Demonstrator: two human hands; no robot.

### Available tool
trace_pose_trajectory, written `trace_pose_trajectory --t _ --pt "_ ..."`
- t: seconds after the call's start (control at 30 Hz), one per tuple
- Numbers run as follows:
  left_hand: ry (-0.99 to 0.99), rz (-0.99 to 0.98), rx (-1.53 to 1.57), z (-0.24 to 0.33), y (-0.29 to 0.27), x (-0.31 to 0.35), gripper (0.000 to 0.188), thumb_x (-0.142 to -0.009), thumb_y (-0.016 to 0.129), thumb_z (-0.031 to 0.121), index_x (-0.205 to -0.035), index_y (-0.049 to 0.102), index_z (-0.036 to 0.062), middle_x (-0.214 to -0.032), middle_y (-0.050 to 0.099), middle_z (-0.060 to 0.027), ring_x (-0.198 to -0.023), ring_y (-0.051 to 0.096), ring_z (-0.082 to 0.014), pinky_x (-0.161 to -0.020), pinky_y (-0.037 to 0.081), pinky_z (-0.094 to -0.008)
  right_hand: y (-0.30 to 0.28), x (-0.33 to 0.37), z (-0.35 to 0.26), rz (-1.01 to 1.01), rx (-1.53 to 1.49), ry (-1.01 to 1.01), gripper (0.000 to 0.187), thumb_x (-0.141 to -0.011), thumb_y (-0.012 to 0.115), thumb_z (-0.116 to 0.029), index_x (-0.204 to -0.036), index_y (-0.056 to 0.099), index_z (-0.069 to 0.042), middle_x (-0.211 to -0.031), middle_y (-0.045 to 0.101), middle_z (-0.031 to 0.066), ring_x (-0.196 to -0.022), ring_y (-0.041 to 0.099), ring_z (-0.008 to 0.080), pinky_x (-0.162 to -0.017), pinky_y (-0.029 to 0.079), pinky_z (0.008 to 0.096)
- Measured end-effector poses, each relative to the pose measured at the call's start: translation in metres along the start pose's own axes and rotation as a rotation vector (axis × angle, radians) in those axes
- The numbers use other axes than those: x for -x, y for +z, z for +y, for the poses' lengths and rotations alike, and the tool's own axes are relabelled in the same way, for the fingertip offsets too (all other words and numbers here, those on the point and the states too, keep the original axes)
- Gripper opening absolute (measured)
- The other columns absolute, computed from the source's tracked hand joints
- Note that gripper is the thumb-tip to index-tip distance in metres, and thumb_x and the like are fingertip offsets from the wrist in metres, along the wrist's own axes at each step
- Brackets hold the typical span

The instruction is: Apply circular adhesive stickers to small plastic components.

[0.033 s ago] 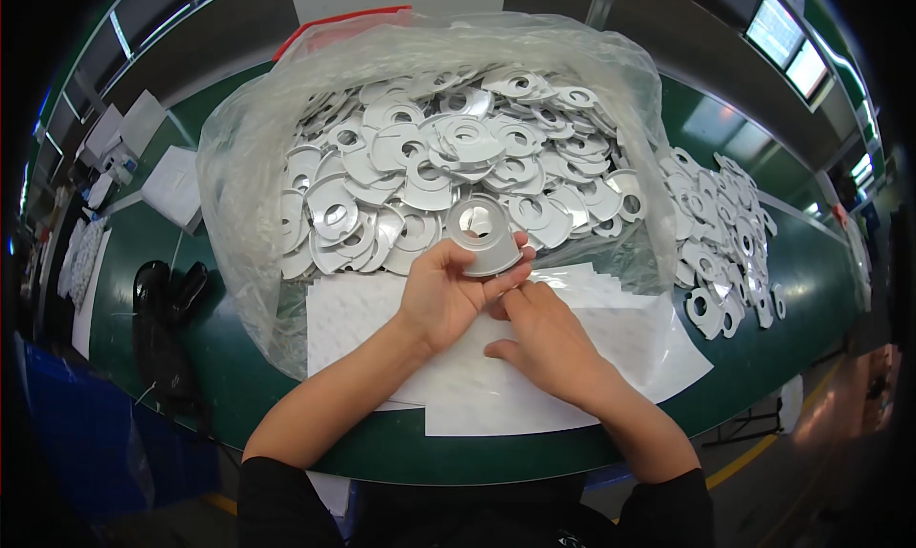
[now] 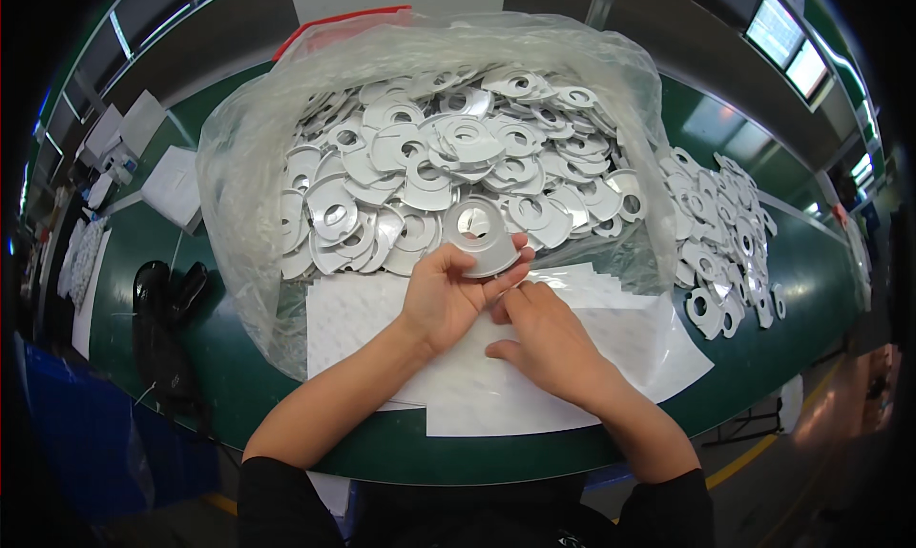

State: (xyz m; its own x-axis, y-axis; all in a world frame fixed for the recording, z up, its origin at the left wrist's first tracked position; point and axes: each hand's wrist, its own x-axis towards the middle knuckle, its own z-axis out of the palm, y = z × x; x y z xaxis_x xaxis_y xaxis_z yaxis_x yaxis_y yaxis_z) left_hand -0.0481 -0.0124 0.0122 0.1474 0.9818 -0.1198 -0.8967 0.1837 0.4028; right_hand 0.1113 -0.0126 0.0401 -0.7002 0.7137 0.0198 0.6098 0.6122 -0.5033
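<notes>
Above the near edge of the parts pile, my left hand (image 2: 447,298) is closed on a pale grey plastic part (image 2: 482,238). This part has a round raised collar with a hole and a flared lower edge; thumb and fingers hold its lower rim. My right hand (image 2: 549,338) is over the white sheets (image 2: 515,400), its bent fingers beside my left fingertips. The right thumb stands apart, and nothing shows between it and the fingers. The right fingertips are partly hidden.
A clear plastic bag (image 2: 239,214) lies open around many similar loose parts (image 2: 391,157). More parts (image 2: 716,224) are heaped to its right on the green table (image 2: 382,453). At the left are a black pouch-like item (image 2: 162,338) and a white stack (image 2: 175,187).
The part in my left hand tilts very slightly; otherwise both hands stay in place.
</notes>
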Motion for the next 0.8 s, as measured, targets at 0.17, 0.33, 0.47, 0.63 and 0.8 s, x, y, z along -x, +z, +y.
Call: trace_pose_trajectory --t 0.17,0.33,0.47,0.63,0.8 --pt "0.010 -0.004 -0.066 -0.005 -0.010 -0.003 0.028 -0.090 0.043 0.024 -0.109 0.049 0.0039 -0.122 0.051 -0.0253 -0.118 0.050 -0.0383 -0.093 0.049 -0.0437 0.005 0.006 -0.001 -0.010 0.010 -0.040 0.022 -0.070 0.072 -0.010 -0.084 0.056 -0.002 -0.095 0.054 0.0135 -0.094 0.052 0.0296 -0.077 0.048 0.0379" --pt "-0.028 -0.109 -0.037 -0.011 -0.025 -0.010 0.052 -0.096 0.025 0.056 -0.102 0.050 0.0117 -0.114 0.055 -0.0227 -0.100 0.058 -0.0313 -0.081 0.050 -0.0381 0.008 0.009 -0.002 0.087 0.180 -0.237 0.017 -0.070 0.070 -0.007 -0.081 0.057 -0.004 -0.087 0.052 0.0101 -0.085 0.051 0.0288 -0.075 0.045 0.0373" --pt "-0.049 -0.108 -0.146 -0.008 -0.016 -0.009 0.055 -0.097 0.020 0.054 -0.108 0.050 0.0101 -0.114 0.056 -0.0214 -0.094 0.058 -0.0288 -0.081 0.049 -0.0384 -0.015 0.016 -0.003 -0.025 0.154 -0.331 0.013 -0.073 0.067 -0.005 -0.080 0.056 -0.004 -0.086 0.051 0.0097 -0.086 0.051 0.0283 -0.072 0.045 0.0367" --pt "-0.033 0.046 -0.275 -0.010 -0.009 -0.005 0.063 -0.097 0.014 0.056 -0.121 0.048 0.0076 -0.114 0.057 -0.0173 -0.094 0.059 -0.0257 -0.073 0.048 -0.0350 -0.049 0.007 0.003 -0.143 -0.682 -0.391 0.007 -0.082 0.065 -0.006 -0.083 0.058 -0.004 -0.084 0.055 0.0046 -0.082 0.052 0.0181 -0.072 0.045 0.0285" --pt "-0.102 0.008 -0.443 -0.013 -0.005 -0.002 0.063 -0.095 0.014 0.059 -0.108 0.050 0.0089 -0.098 0.061 -0.0120 -0.083 0.061 -0.0216 -0.060 0.046 -0.0314 -0.028 -0.007 0.024 0.279 -1.044 -0.049 0.005 -0.089 0.057 -0.005 -0.089 0.055 0.000 -0.092 0.052 0.0047 -0.075 0.056 0.0129 -0.070 0.048 0.0262"
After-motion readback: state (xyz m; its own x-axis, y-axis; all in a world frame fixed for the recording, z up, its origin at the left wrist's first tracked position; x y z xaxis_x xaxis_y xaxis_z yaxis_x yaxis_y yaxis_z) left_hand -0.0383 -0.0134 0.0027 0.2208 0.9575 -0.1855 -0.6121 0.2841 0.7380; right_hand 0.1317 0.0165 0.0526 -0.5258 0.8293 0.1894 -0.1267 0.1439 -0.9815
